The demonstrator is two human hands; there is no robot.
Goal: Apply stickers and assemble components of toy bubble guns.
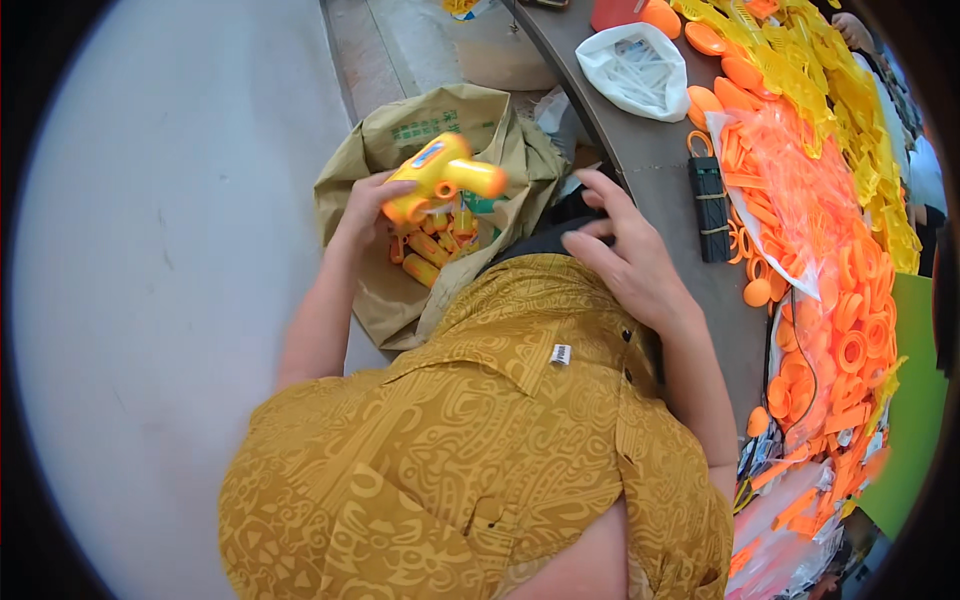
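My left hand (368, 208) grips a yellow and orange toy gun (432, 178) by its orange end, up over the mouth of a large tan sack (375, 305). Down in the sack lie several more yellow and orange toys (424, 268) of similar colouring. To the right, my right hand (632, 255) hovers beside the table edge with its fingers curved and apart, and nothing shows in it. My body in a patterned mustard shirt hides part of the sack's near side.
The dark table (655, 195) curves along my right. It bears a white bag (635, 75) of thin clear pieces, a banded black block (708, 210), heaped orange plastic parts (850, 300) and yellow parts (800, 60). A green panel (912, 370) stands at the far right.
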